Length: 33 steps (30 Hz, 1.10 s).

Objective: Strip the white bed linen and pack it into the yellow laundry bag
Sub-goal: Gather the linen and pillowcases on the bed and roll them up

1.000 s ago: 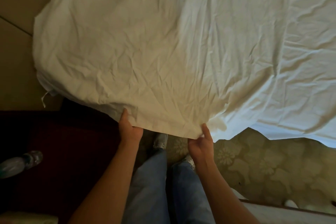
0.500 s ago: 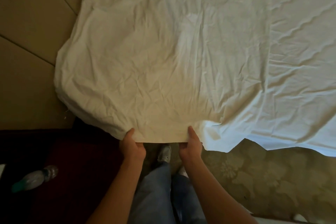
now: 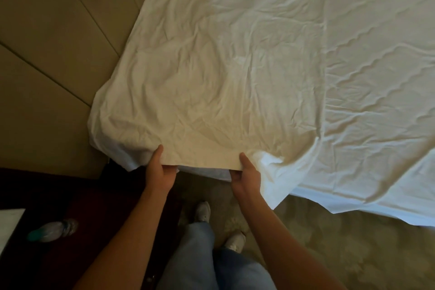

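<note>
White sheet (image 3: 247,73): matt creased cloth. Bottle (image 3: 53,232): prob. clear plastic. Nightstand (image 3: 58,195): dark, glossy-ish wood.

A padded headboard (image 3: 54,37) in dull tan fills the upper left, split into large panels by thin dark seams that run slantwise. Below it, at the lower left, stands a dark reddish-brown nightstand (image 3: 77,207); a clear plastic bottle (image 3: 53,231) lies on its side near the left edge of its top, just beside a pale sheet of paper (image 3: 8,223) cut off by the frame. The floor at the lower right is carpet (image 3: 353,249) in muted beige with a faint flower pattern, and the light is dim and warm.
</note>
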Each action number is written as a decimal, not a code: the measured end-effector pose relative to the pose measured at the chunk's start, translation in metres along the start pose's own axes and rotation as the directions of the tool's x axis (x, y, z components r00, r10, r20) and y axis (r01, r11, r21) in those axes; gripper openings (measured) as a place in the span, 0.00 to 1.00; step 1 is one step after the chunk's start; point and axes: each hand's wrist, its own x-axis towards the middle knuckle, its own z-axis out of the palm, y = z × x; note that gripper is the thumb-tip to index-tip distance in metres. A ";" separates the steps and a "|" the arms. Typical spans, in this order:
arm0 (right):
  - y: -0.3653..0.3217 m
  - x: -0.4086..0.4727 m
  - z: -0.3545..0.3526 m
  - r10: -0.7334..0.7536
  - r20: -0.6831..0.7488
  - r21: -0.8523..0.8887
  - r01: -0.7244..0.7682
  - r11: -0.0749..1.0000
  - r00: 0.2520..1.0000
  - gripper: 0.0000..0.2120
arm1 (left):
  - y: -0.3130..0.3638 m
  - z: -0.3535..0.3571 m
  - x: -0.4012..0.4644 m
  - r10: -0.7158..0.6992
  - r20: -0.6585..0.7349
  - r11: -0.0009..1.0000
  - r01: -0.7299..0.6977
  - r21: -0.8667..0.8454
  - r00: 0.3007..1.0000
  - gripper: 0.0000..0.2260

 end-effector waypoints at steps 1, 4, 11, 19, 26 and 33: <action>-0.006 0.000 0.002 -0.019 0.010 -0.022 0.019 1.000 1.000 0.08 | 0.002 0.005 0.000 -0.001 0.013 1.000 0.001 -0.001 1.000 0.17; -0.025 -0.009 0.018 -0.004 -0.002 -0.039 0.004 0.999 1.000 0.06 | 0.014 0.027 0.000 -0.007 -0.013 1.000 0.007 0.004 1.000 0.10; -0.072 -0.005 0.070 -0.203 0.022 -0.117 0.204 0.972 0.979 0.03 | 0.038 0.085 0.027 -0.033 0.057 0.997 0.037 -0.072 0.998 0.19; -0.122 0.018 0.152 -0.375 -0.107 -0.220 0.346 0.912 0.921 0.05 | 0.088 0.160 0.088 -0.077 0.182 0.997 0.081 -0.017 0.980 0.20; -0.168 0.044 0.225 -0.488 -0.189 -0.239 0.442 0.865 0.852 0.07 | 0.137 0.244 0.141 0.076 0.141 0.979 -0.101 0.175 0.987 0.10; -0.203 0.074 0.260 -0.525 -0.197 -0.245 0.477 0.844 0.828 0.05 | 0.154 0.297 0.190 0.202 0.156 0.913 -0.243 0.327 0.967 0.04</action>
